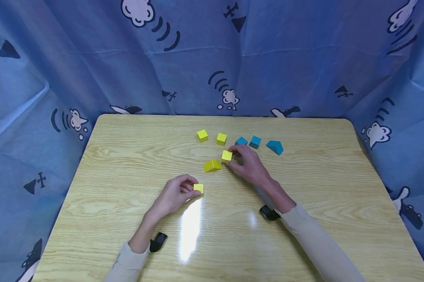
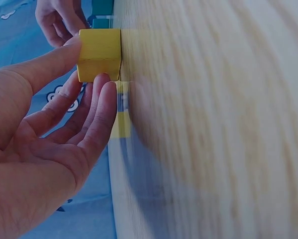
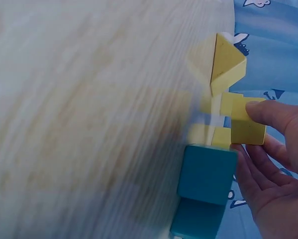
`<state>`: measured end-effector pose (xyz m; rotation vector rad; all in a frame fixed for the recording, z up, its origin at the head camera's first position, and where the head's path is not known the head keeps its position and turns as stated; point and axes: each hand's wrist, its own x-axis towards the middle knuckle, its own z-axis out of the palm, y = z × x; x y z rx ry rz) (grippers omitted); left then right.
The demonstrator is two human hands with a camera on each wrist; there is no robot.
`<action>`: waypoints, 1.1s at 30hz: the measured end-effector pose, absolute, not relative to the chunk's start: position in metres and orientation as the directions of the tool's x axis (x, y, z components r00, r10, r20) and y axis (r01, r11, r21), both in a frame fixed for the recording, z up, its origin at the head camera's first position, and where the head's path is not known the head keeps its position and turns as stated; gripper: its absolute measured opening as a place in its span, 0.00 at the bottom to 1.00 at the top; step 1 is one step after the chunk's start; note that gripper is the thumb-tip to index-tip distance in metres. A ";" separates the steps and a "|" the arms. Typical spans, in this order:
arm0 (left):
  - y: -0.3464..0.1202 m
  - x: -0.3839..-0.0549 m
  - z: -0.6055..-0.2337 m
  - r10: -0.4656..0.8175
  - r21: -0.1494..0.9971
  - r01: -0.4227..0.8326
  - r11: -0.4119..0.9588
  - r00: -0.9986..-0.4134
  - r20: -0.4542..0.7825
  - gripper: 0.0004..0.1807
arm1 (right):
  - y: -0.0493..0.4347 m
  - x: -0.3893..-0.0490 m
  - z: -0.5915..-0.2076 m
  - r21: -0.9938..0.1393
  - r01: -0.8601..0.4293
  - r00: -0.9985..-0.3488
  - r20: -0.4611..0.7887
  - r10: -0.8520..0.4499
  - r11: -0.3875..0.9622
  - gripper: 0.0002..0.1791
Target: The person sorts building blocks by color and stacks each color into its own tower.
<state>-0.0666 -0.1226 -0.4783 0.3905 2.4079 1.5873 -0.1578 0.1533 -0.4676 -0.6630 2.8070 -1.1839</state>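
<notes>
My left hand (image 1: 174,194) pinches a yellow cube (image 1: 198,188) between thumb and fingertips near the middle of the table. In the left wrist view, this cube (image 2: 99,55) sits right at the tabletop. My right hand (image 1: 248,164), farther back, holds another yellow cube (image 1: 227,156) by thumb and fingers. The right wrist view shows that cube (image 3: 247,130) raised off the wood. Just left of it lies a yellow triangular block (image 1: 212,166). Behind the right hand's fingers, a blue block (image 1: 241,140) is partly hidden.
Two more yellow cubes (image 1: 202,136) lie toward the back of the wooden table (image 1: 127,156). A blue cube (image 1: 255,141) and a blue wedge-shaped block (image 1: 275,147) lie behind and right of the right hand. Blue patterned cloth (image 1: 197,58) hangs around the table's back and sides.
</notes>
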 end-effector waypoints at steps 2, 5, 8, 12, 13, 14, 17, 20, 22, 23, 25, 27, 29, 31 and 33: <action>-0.123 -0.066 -0.479 0.340 0.920 0.089 0.381 -0.939 -0.050 0.14 | 0.153 -0.154 -0.466 -0.693 -0.396 -0.900 0.163 -0.403 0.603 0.20; -0.123 -0.066 -0.480 0.330 0.919 0.082 0.386 -0.942 -0.055 0.14 | 0.153 -0.149 -0.465 -0.697 -0.419 -0.889 0.185 -0.418 0.583 0.20; -0.123 -0.066 -0.480 0.325 0.917 0.080 0.392 -0.944 -0.056 0.15 | 0.152 -0.144 -0.463 -0.693 -0.421 -0.889 0.186 -0.419 0.586 0.19; -0.123 -0.066 -0.480 0.323 0.914 0.076 0.398 -0.944 -0.062 0.15 | 0.152 -0.138 -0.458 -0.686 -0.403 -0.897 0.162 -0.412 0.606 0.20; -0.123 -0.066 -0.479 0.322 0.915 0.071 0.398 -0.945 -0.067 0.15 | 0.152 -0.137 -0.457 -0.687 -0.401 -0.897 0.159 -0.413 0.606 0.20; -0.123 -0.066 -0.479 0.322 0.915 0.070 0.398 -0.944 -0.068 0.15 | 0.152 -0.135 -0.457 -0.688 -0.399 -0.897 0.156 -0.413 0.606 0.20; -0.123 -0.067 -0.478 0.326 0.917 0.067 0.393 -0.943 -0.071 0.14 | 0.153 -0.131 -0.456 -0.694 -0.403 -0.894 0.158 -0.419 0.597 0.20; -0.122 -0.067 -0.478 0.324 0.919 0.060 0.390 -0.943 -0.076 0.14 | 0.154 -0.127 -0.457 -0.696 -0.418 -0.886 0.169 -0.432 0.584 0.20; -0.122 -0.067 -0.477 0.321 0.919 0.056 0.391 -0.944 -0.079 0.14 | 0.155 -0.124 -0.458 -0.699 -0.427 -0.881 0.177 -0.439 0.574 0.20; -0.121 -0.067 -0.477 0.321 0.918 0.059 0.392 -0.944 -0.077 0.14 | 0.155 -0.123 -0.458 -0.699 -0.429 -0.879 0.179 -0.441 0.572 0.20; -0.121 -0.067 -0.477 0.317 0.917 0.056 0.395 -0.945 -0.079 0.14 | 0.155 -0.121 -0.459 -0.704 -0.431 -0.877 0.182 -0.444 0.564 0.20; -0.121 -0.068 -0.477 0.315 0.916 0.053 0.398 -0.946 -0.082 0.14 | 0.154 -0.118 -0.460 -0.712 -0.427 -0.878 0.180 -0.443 0.557 0.20; -0.121 -0.067 -0.477 0.314 0.915 0.053 0.399 -0.946 -0.083 0.14 | 0.153 -0.115 -0.461 -0.719 -0.421 -0.879 0.174 -0.444 0.553 0.20; -0.121 -0.067 -0.477 0.315 0.915 0.046 0.400 -0.945 -0.090 0.15 | 0.153 -0.112 -0.462 -0.726 -0.417 -0.878 0.166 -0.448 0.548 0.20; -0.122 -0.066 -0.477 0.318 0.915 0.045 0.400 -0.944 -0.093 0.15 | 0.152 -0.109 -0.463 -0.729 -0.415 -0.876 0.158 -0.455 0.545 0.20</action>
